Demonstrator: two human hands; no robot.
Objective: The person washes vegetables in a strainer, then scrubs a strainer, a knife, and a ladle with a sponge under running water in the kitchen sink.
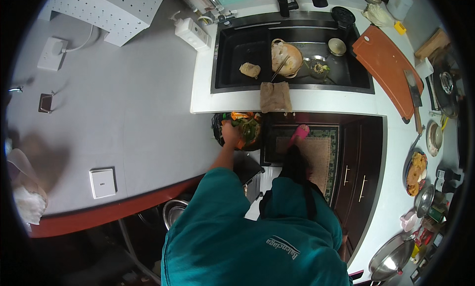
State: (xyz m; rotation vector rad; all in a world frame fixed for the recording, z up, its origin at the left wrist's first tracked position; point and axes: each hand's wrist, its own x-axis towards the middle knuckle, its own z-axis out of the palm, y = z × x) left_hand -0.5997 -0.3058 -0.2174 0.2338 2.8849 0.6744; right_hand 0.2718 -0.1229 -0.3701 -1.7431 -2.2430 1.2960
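My left hand [231, 134] reaches down to a waste bin [218, 135] lined with a black bag, below the counter's front edge. Green vegetable scraps [249, 127] and crumpled orange packaging [240, 115] fill its top. My fingers are partly hidden, and whether they grip anything is unclear. My right hand is out of view; only a strip of skin shows beside the teal shirt. A brown cloth [275, 96] hangs over the counter edge near the bin.
The black sink [241, 37] holds a pot [293, 57] with chopsticks, a small bowl [337, 47], a strainer with food scraps [319, 67] and a wrung cloth [250, 70]. An orange cutting board [384, 67] and a cleaver [412, 87] lie right. A mat [319, 148] covers the floor.
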